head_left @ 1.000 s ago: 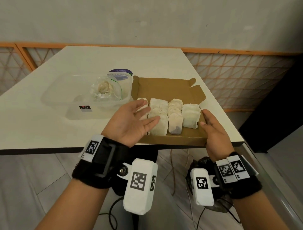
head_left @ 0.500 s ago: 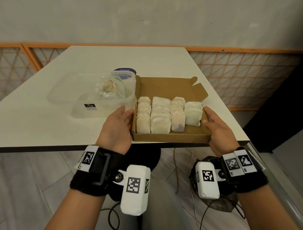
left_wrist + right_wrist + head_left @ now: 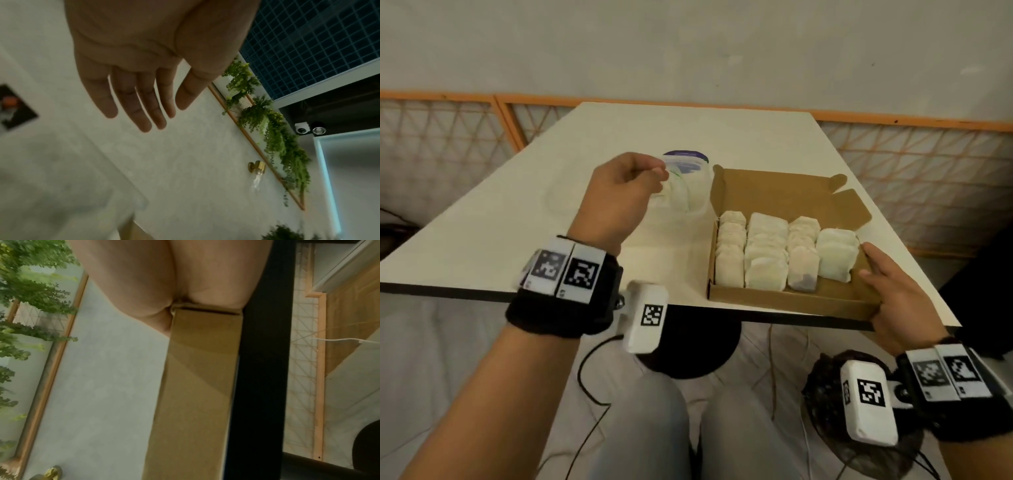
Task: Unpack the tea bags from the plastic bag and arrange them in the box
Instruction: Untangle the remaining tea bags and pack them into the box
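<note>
An open cardboard box (image 3: 784, 302) lies at the table's near edge, with several white tea bags (image 3: 767, 260) in rows inside. Left of it, a clear plastic bag (image 3: 681, 197) with pale contents sits in a clear tub (image 3: 700, 214). My left hand (image 3: 654, 174) hovers in front of the bag. The left wrist view shows that left hand (image 3: 156, 112) with relaxed, straight fingers and nothing in it. My right hand (image 3: 873, 267) holds the box's right near corner, thumb over the rim. In the right wrist view its palm (image 3: 156, 288) presses against the box (image 3: 197, 369).
The white table (image 3: 482, 240) ends in a dark front edge (image 3: 263, 353) just below the box. The box's lid flap (image 3: 791, 192) stands open at the back. An orange-framed lattice rail (image 3: 911, 164) runs behind the table. Cables hang below.
My left hand has left the box's left side and risen up and left to the bag in the tub. My right hand stays at the box's right corner.
</note>
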The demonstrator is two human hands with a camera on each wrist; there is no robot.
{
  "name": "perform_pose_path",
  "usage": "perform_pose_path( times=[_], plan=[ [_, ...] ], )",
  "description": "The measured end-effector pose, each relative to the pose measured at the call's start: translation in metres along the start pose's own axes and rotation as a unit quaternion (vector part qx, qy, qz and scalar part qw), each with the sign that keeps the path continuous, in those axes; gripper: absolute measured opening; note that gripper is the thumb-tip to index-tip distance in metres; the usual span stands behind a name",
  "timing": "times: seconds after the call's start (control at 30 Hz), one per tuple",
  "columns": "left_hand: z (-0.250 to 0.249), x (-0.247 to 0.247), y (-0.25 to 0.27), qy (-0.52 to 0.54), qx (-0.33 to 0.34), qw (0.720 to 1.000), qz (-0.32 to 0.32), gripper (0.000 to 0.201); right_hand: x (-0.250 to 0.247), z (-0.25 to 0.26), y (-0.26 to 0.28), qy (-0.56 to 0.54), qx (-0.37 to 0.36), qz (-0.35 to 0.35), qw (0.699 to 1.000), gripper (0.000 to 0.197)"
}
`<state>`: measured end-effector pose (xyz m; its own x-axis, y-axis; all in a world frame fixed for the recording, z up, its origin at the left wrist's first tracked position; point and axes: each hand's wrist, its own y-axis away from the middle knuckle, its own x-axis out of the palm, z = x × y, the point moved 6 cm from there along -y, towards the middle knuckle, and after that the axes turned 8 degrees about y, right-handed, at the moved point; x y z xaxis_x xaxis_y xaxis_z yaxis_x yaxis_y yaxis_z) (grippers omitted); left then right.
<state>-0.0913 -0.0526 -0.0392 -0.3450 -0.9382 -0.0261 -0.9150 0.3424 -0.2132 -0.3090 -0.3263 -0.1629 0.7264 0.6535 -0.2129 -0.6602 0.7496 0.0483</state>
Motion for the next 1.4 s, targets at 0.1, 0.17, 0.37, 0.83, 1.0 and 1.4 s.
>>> perform_pose_path(
  times=[0.1,0.17,0.37,0.83,1.0,1.4],
  plan=[
    [0.009,-0.016,-0.029,-0.195,-0.022,0.98,0.041,0.012,-0.009,0.021,0.009,0.066,-0.006,-0.033,0.997,0.048],
    [0.024,-0.023,-0.032,-0.35,-0.037,0.93,0.112,0.024,-0.019,0.05,0.017,0.097,-0.034,-0.103,0.989,0.046],
    [0.04,-0.041,-0.009,-0.433,-0.011,0.886,0.165,0.019,0.046,0.158,0.038,0.145,-0.187,0.016,0.971,0.023],
    [0.04,-0.055,0.007,-0.404,0.029,0.899,0.166,0.024,0.251,0.163,-0.004,0.54,-0.178,0.165,0.806,0.047],
    [0.04,-0.06,-0.006,-0.31,0.039,0.945,0.098,0.046,0.253,0.162,-0.007,0.468,-0.189,0.132,0.853,0.015],
    [0.036,-0.073,-0.051,-0.024,-0.162,0.987,-0.001,0.074,0.241,0.185,-0.023,0.157,-0.242,0.096,0.953,0.035]
  ],
)
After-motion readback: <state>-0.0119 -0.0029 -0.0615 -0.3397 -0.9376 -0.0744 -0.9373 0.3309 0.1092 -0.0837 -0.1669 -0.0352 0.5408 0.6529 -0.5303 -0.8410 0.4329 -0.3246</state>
